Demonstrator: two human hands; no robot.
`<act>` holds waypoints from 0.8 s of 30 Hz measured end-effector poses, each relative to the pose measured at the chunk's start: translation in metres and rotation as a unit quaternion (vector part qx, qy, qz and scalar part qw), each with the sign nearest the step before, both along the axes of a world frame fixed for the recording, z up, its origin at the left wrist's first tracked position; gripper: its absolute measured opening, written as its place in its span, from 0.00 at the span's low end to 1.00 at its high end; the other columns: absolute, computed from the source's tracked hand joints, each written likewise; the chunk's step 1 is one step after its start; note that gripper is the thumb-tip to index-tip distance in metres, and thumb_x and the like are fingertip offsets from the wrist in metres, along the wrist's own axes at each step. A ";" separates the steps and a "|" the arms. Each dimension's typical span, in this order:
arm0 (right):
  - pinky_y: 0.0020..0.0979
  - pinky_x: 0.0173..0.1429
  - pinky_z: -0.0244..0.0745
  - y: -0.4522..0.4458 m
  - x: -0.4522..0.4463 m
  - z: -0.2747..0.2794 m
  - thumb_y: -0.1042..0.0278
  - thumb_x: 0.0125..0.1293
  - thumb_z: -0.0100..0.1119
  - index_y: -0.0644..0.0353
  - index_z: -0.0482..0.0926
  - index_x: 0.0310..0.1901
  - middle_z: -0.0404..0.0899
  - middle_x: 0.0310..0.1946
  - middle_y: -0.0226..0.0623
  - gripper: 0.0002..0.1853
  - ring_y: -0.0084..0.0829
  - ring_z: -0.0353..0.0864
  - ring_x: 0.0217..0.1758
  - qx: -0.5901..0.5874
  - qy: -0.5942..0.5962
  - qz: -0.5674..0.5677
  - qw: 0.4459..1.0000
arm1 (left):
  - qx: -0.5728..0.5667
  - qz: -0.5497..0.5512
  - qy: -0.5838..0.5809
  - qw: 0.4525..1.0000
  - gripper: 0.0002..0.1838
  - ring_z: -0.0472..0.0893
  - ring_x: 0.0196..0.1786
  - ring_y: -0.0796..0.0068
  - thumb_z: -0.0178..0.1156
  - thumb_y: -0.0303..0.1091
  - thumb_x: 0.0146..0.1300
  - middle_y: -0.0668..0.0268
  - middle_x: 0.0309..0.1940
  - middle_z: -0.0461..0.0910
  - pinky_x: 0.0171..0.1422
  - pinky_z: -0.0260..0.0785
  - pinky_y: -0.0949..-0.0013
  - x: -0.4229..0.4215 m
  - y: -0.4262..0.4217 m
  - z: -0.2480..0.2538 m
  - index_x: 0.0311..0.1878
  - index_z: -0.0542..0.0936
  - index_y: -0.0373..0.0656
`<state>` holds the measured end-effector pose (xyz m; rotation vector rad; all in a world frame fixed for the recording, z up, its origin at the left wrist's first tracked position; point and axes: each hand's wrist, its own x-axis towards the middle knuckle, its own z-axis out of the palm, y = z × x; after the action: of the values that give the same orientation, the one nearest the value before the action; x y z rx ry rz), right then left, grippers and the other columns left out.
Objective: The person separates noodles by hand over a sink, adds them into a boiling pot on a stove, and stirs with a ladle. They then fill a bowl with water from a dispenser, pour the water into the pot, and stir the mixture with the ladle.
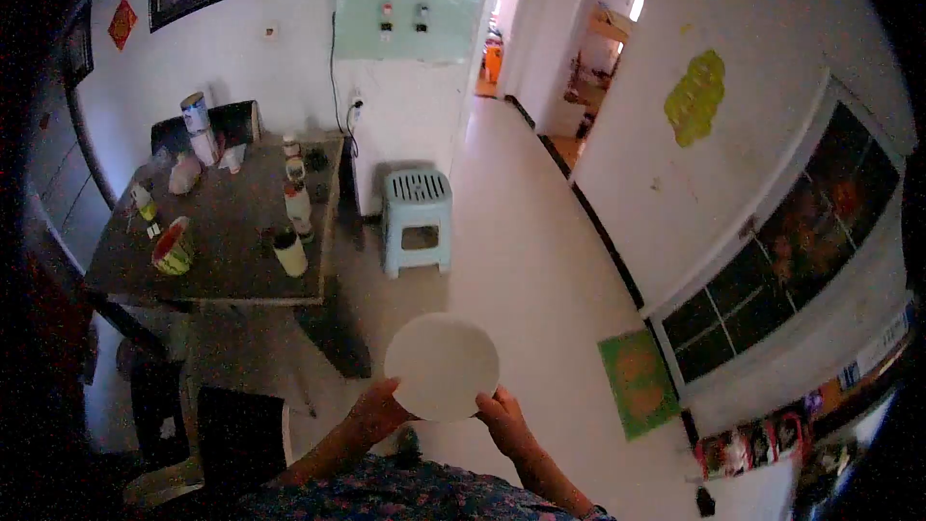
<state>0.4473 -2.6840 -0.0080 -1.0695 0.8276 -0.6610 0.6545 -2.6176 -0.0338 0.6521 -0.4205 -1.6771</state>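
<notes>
A round, pale white dish (442,367) is held out in front of my body, low in the middle of the view. My left hand (379,407) is closed on its lower left rim. On the lower right rim, my right hand (505,419) grips it too, thumb on top. The dish looks plain, and nothing can be made out in it. The fingers beneath it are hidden.
To the left stands a dark table (231,275) with a cut watermelon (174,249), a cup (289,255), bottles and cans. A light blue stool (418,222) is beyond it. Chairs (241,436) are at lower left; a green mat (639,383) lies right.
</notes>
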 end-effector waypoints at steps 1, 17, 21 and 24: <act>0.37 0.57 0.66 -0.022 0.014 0.007 0.53 0.63 0.51 0.65 0.66 0.58 0.72 0.49 0.38 0.28 0.30 0.70 0.50 -0.005 -0.012 0.008 1.000 | -0.010 -0.005 -0.001 1.000 0.41 0.69 0.62 0.56 0.58 0.55 0.57 0.56 0.62 0.66 0.65 0.61 0.47 0.014 -0.023 0.004 0.66 0.59 0.37; 0.34 0.54 0.72 -0.467 0.157 0.102 0.65 0.69 0.49 0.66 0.72 0.55 0.73 0.55 0.39 0.17 0.30 0.72 0.57 -0.315 -0.010 0.147 0.937 | -0.064 0.253 -0.111 0.959 0.41 0.70 0.61 0.55 0.55 0.60 0.57 0.55 0.60 0.68 0.59 0.67 0.48 0.157 -0.358 0.118 0.66 0.59 0.43; 0.32 0.55 0.72 -0.541 0.238 0.138 0.68 0.68 0.49 0.63 0.73 0.55 0.75 0.52 0.39 0.16 0.29 0.73 0.55 -0.366 -0.041 0.205 0.907 | -0.090 0.294 -0.117 0.944 0.40 0.72 0.59 0.57 0.55 0.59 0.57 0.56 0.59 0.69 0.56 0.71 0.50 0.195 -0.412 0.147 0.65 0.60 0.43; 0.32 0.54 0.73 -0.593 0.304 0.158 0.69 0.68 0.50 0.62 0.73 0.55 0.76 0.50 0.39 0.16 0.29 0.73 0.55 -0.446 -0.082 0.198 0.869 | -0.107 0.316 -0.106 0.937 0.38 0.73 0.58 0.58 0.54 0.57 0.58 0.56 0.58 0.70 0.54 0.73 0.52 0.237 -0.458 0.158 0.65 0.61 0.42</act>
<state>0.7512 -3.2767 0.1498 -1.9206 0.0888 -0.7807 0.8916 -3.0752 0.1245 0.7132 -0.4765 -0.9401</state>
